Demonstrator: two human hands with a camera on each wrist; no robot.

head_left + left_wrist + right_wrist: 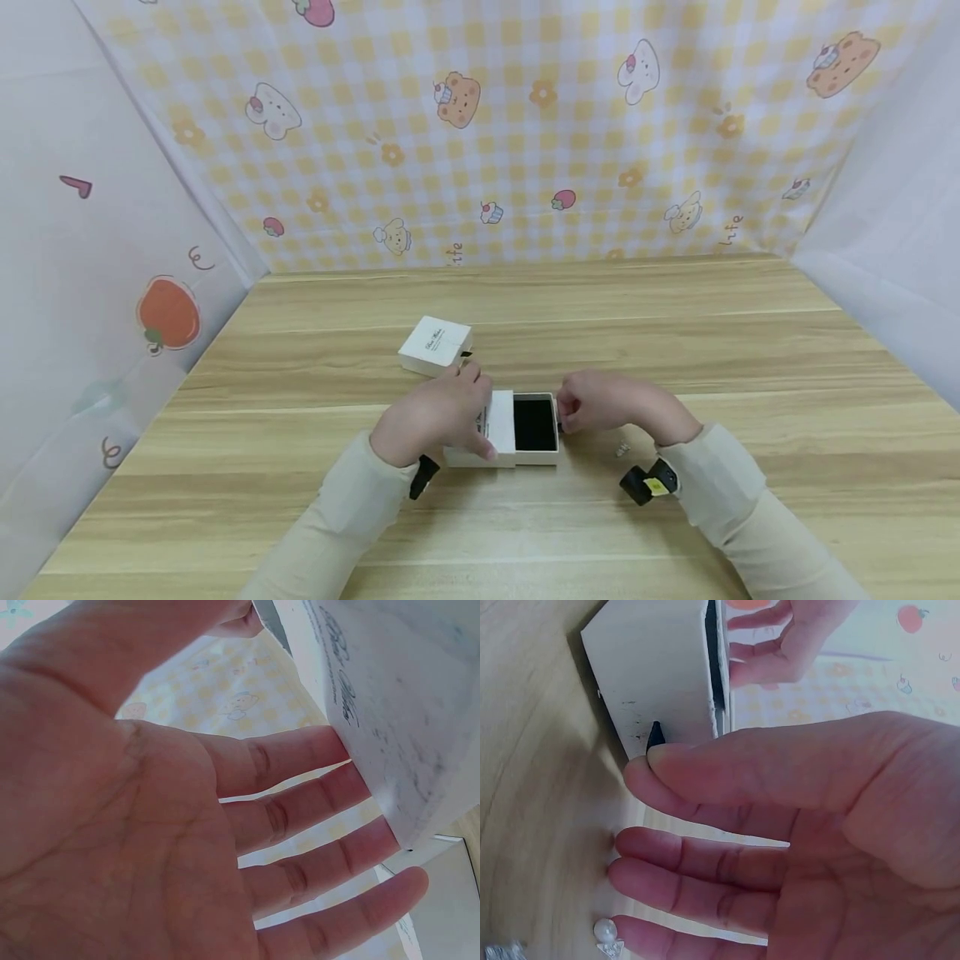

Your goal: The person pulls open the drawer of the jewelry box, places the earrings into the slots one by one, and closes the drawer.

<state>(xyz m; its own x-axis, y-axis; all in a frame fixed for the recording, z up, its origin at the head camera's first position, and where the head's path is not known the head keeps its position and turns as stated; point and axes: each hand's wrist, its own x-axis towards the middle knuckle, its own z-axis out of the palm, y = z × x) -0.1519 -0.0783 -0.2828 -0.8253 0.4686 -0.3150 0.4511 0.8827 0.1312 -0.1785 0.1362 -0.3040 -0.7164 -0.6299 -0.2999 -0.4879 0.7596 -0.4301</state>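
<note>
A small white drawer box (501,421) with black lettering lies on the table, its drawer (536,458) slid partly out to the right and showing a black lining (534,423). My left hand (442,412) holds the sleeve end, thumb at the near side and fingers at the far side. In the left wrist view, its fingertips (367,832) touch the sleeve's edge. Between thumb and index finger, my right hand (611,404) pinches the black ribbon tab (655,736) on the drawer's front. Its other fingers stretch out beneath, close over the wood.
A second white box (437,343) with a black tab sits behind my left hand. Small jewelry (622,450) lies right of the open drawer; the right wrist view shows a pearl piece with clear stones (607,934) near the little finger. A checked cloth (510,167) hangs behind the table.
</note>
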